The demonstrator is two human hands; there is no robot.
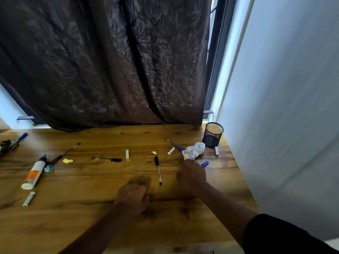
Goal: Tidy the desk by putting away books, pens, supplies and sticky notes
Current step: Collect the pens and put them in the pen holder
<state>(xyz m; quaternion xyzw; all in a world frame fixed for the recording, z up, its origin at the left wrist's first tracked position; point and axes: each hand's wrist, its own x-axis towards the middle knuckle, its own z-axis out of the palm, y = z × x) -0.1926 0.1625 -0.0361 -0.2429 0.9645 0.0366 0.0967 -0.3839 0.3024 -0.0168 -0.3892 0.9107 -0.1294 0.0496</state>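
Note:
Pens and supplies lie scattered on the wooden desk. My right hand is curled over a blue-capped pen, whose cap sticks out past my fingers. A black pen lies between my hands. My left hand hovers blurred and loosely curled over the desk, with nothing seen in it. A black mesh pen cup stands at the back right, with crumpled white paper and a blue pen in front of it. Yellow sticky-note scraps lie to the left.
A glue bottle, a teal paper ball, two more black pens and several small white tubes lie across the desk. A dark curtain hangs behind it. A white wall borders the right edge.

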